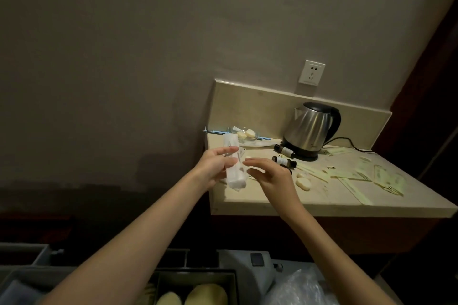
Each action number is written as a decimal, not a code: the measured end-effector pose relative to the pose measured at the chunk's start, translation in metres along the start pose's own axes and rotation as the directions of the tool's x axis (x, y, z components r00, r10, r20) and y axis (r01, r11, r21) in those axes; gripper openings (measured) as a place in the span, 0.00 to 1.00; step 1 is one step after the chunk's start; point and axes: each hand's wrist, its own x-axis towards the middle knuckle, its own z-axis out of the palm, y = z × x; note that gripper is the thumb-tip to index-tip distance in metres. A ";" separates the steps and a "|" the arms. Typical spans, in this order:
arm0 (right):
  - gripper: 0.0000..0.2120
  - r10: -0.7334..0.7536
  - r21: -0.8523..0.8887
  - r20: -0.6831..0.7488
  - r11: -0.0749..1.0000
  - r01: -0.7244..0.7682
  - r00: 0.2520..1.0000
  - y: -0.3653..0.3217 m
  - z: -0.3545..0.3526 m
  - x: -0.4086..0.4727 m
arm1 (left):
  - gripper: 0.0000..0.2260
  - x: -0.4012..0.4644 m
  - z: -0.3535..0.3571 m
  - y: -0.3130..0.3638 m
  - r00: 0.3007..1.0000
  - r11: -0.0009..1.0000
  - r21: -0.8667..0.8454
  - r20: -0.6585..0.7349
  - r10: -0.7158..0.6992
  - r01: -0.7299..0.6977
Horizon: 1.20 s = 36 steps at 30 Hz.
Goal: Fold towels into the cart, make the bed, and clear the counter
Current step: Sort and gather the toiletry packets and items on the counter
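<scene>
My left hand (218,164) grips a long white wrapped packet (234,163) upright over the left end of the beige counter (285,199). My right hand (270,176) hovers just right of the packet, fingers straight and relaxed, holding nothing. Behind my right hand lie two small dark bottles (284,161) on their sides. Two pale round soaps (303,182) sit on the counter to the right of that hand. Several pale green paper packets (371,176) are scattered across the counter's right half.
A steel kettle (311,129) on its black base stands at the back by the wall socket (311,72). A glass dish (244,134) with soaps rests on a white tray at back left. Below me is the cart (195,280) with compartments, yellowish round items and a plastic bag (297,290).
</scene>
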 end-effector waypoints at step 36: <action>0.06 0.563 0.240 -0.190 0.821 -0.518 0.805 0.098 0.113 0.120 | 0.17 0.043 -0.084 -0.015 0.994 0.995 0.076 -0.084 0.076 -0.070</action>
